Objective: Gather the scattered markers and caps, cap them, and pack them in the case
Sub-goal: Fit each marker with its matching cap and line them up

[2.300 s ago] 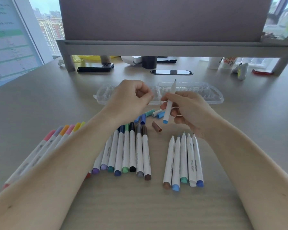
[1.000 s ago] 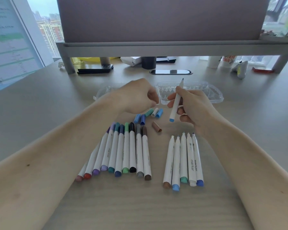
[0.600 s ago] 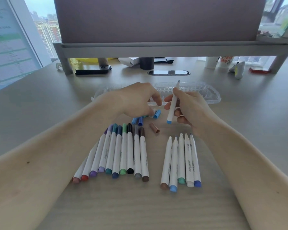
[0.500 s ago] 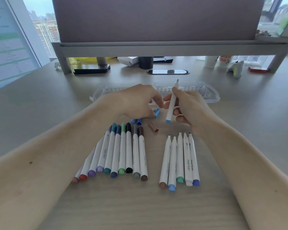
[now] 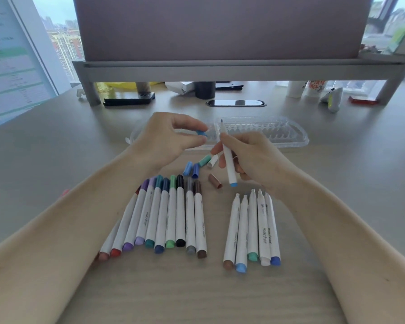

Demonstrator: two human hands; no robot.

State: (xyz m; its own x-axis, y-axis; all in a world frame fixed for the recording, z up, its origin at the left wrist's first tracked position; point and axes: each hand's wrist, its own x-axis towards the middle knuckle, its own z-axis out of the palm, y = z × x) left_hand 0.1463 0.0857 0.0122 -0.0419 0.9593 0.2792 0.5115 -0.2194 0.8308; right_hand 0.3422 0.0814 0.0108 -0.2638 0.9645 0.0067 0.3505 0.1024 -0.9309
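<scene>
My right hand [image 5: 250,157] holds an uncapped white marker with a light blue end [image 5: 228,161], tip pointing up. My left hand [image 5: 171,139] pinches a light blue cap [image 5: 201,132] just left of that tip, lifted above the desk. Loose caps [image 5: 198,166] in blue, teal, white and brown lie below the hands. A row of capped markers [image 5: 171,213] lies at the left, partly under my left forearm. Several uncapped markers [image 5: 253,228] lie at the right. The clear plastic case [image 5: 278,132] lies open behind the hands.
A grey monitor riser [image 5: 220,69] spans the back of the desk, with a phone [image 5: 129,100], a dark cup [image 5: 205,90], bottles [image 5: 313,87] and small items under it. A screen [image 5: 7,66] stands at the far left.
My left hand went down to the loose caps, picked up the light blue one and lifted it beside the marker tip. My right hand kept the marker nearly in place.
</scene>
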